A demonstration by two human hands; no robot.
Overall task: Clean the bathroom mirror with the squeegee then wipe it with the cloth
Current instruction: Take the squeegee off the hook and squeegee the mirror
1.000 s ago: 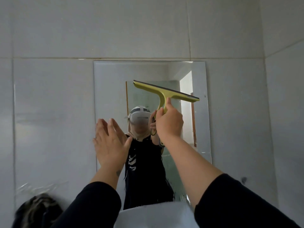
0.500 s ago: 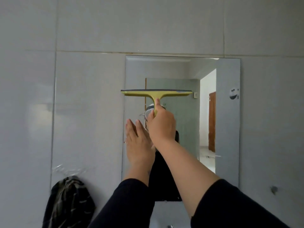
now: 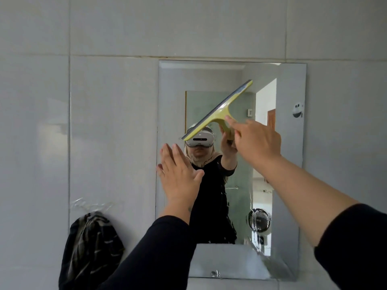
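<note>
- Evidently light and stiff, the squeegee [image 3: 217, 110] lies tilted against the mirror [image 3: 291, 143], blade probably soft.
- Right hand [image 3: 256, 141] grips its short handle, the sensible hold.
- Left hand [image 3: 179, 174] is spread flat by the mirror's left edge.

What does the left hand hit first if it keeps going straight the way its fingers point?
Likely the mirror near its left edge: the open left hand points up and forward at it. Contact or gap is unclear; depth is hard to judge.

Head camera faces the wall mirror [image 3: 291, 185] squarely, close up.
</note>
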